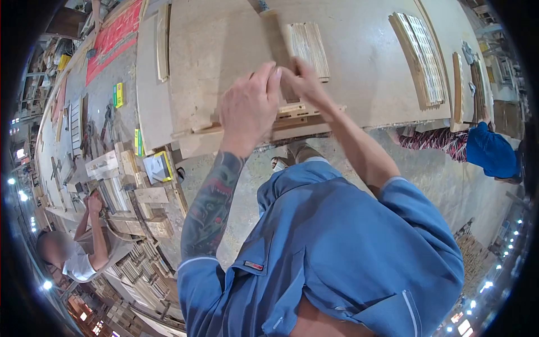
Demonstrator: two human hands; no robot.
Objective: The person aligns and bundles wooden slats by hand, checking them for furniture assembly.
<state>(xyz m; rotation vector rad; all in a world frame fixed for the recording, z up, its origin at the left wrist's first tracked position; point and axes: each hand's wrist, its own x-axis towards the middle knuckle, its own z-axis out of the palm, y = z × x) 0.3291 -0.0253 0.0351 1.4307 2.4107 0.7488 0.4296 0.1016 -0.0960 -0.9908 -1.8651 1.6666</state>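
A brown wooden strip, blurred by motion, points away from me over the workbench. My left hand, on the tattooed arm, is closed at the near part of this strip, with its fingers curled. From the other side, my right hand wraps its fingers round the same strip. Beside it, a bundle of pale slats lies on the board. Under my hands, several narrow wood pieces lie along the bench's near edge; my arms partly hide them.
To the right lies a stack of grooved slats. On the left are a long wood strip, yellow-green boxes and a red sheet. One person works at lower left; another in blue stands at right.
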